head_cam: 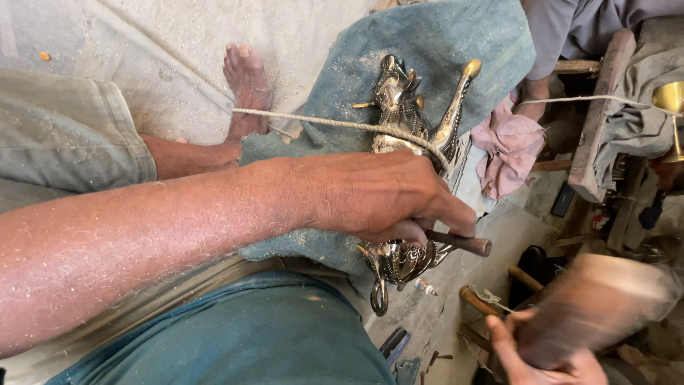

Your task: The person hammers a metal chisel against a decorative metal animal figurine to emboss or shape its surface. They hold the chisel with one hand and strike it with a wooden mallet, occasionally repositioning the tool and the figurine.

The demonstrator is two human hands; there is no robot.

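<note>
Left grip (388, 196) closes on a dark chisel (459, 243), tip against the brass figure (406, 121) lying roped on blue cloth (456, 36) across the lap. Right grip (541, 353) clasps a blurred wooden mallet (595, 303) just beyond the cloth's edge, apart from the chisel.

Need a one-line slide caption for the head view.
Left hand steadies a punch on a roped brass figure; right hand swings a mallet.

A metalworker's floor workshop: filings dust the ground (171, 43); tools (434, 360) lie scattered; brass goblet (671, 100) nearby.
</note>
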